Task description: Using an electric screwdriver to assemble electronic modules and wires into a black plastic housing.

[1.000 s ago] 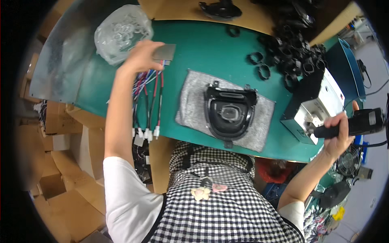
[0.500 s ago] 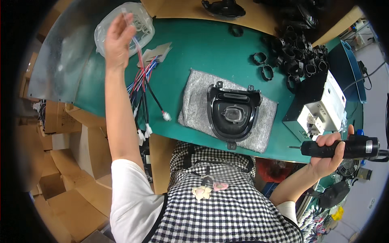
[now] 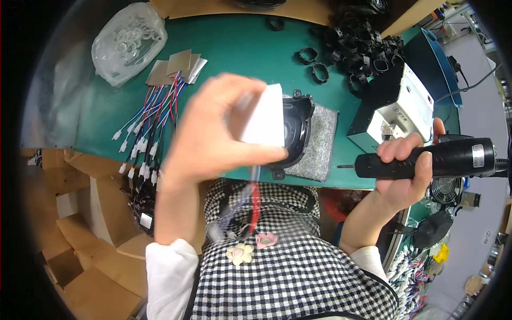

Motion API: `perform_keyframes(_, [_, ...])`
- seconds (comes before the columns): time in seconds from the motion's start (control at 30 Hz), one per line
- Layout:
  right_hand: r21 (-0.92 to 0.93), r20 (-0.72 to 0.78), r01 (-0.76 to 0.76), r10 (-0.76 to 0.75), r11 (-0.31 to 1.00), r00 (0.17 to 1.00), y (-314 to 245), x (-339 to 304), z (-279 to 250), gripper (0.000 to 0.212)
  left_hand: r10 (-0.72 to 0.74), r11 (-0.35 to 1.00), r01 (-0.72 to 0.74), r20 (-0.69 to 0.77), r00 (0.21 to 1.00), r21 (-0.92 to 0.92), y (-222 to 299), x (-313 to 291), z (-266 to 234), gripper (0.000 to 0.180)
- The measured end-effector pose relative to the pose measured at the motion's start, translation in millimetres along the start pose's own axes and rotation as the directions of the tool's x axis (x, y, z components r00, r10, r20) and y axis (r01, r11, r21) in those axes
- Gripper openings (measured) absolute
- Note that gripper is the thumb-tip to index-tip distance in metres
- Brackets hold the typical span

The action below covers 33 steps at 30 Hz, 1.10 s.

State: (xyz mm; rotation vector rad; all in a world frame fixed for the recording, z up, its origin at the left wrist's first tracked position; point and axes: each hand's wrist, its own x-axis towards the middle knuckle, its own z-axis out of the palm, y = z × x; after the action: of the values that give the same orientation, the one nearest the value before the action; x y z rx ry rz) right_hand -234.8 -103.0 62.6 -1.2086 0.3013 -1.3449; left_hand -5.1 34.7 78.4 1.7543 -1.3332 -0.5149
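Note:
My left hand (image 3: 205, 128) is raised close to the camera, thumb and fingers gripping the edges of a flat white panel (image 3: 269, 117) with wires. Its red wire (image 3: 255, 208) and paler, blurred wires hang below over my apron. Behind the panel, partly hidden, a glossy black plastic housing (image 3: 305, 125) rests on a grey felt cloth (image 3: 324, 140). At the right, my right hand (image 3: 401, 173) is wrapped round a black electric screwdriver (image 3: 458, 158). Its thin bit points left, near the table's front edge.
Wire harnesses with white connectors (image 3: 143, 143) hang over the table's left edge, beside beige squares (image 3: 178, 63). A clear bag (image 3: 109, 53) of rings lies farther back. Black ring clips (image 3: 349, 45) are heaped at the back right, near a white-and-black machine (image 3: 413, 98). Cardboard boxes (image 3: 90, 277) stand lower left.
My left hand has come from the wires and bag at the far left toward the middle, bringing the wired panel. The screwdriver has shifted left and up in view; the whole view has moved somewhat.

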Motion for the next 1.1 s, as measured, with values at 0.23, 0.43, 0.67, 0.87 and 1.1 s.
perform_keyframes(0.23, [0.015,0.031,-0.03,0.029,0.999,0.999,21.3,5.9,38.0,0.078,0.034,0.919,0.005,-0.09,0.995,0.395,-32.6,-4.4,70.2,0.071])
perform_keyframes(0.43, [-0.01,0.05,-0.074,0.074,0.997,0.996,40.8,14.6,52.2,0.081,0.051,0.924,-0.024,-0.061,0.997,0.382,-37.9,1.0,77.9,0.071])
perform_keyframes(0.67, [-0.106,0.194,-0.129,0.148,0.986,0.97,57.0,23.3,55.7,0.065,0.004,0.942,-0.002,-0.004,1.0,0.335,-38.2,1.5,73.9,0.076])
perform_keyframes(0.87, [-0.066,0.461,-0.22,0.225,0.973,0.858,77.7,36.0,48.3,0.071,0.056,0.941,-0.051,-0.005,0.998,0.334,-44.5,2.5,75.0,0.072])
perform_keyframes(1.1, [0.26,0.695,-0.354,0.08,0.898,0.714,84.3,37.5,43.7,0.076,0.08,0.941,-0.08,0.013,0.997,0.328,-46.3,3.6,77.2,0.073])
